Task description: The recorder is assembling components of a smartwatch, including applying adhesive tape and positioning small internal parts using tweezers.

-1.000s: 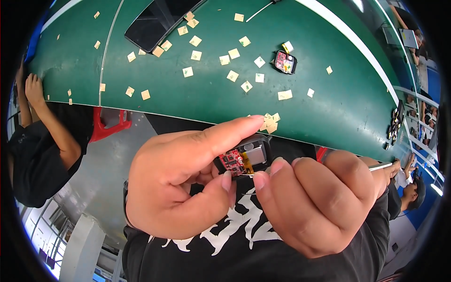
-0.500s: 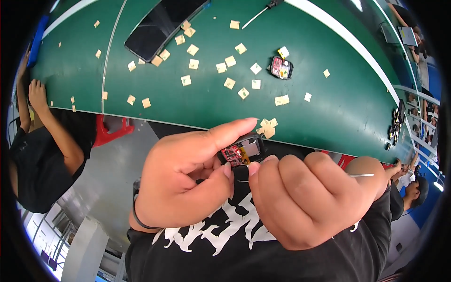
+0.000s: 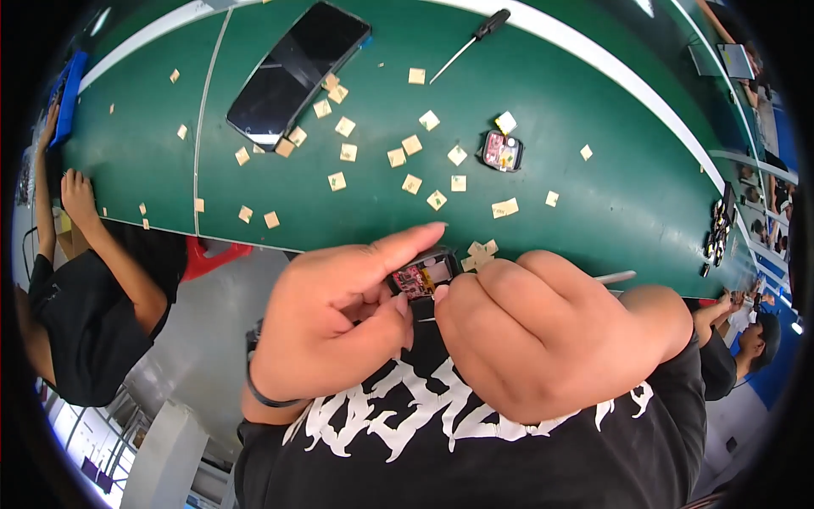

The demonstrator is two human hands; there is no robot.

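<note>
My left hand is closed around the edges of a small black casing with an open face. Inside it sit a red circuit board and a pale grey part. The thumb rests at its lower edge, and the index finger stretches along the top. Close against the casing's right side, my right hand is closed in a pinch on slim metal tweezers. Their back end sticks out past the knuckles, and a thin metal piece shows below the casing. The fingertips cover most of the working end.
On the green table lie many small cream squares, a second open casing, a black phone-like slab and a screwdriver. Black parts are heaped at the right edge. A person sits at the left.
The view has tilted, so the table things appear lower. My right hand has turned slightly, and the tweezers' back end points higher. Both hands keep their holds.
</note>
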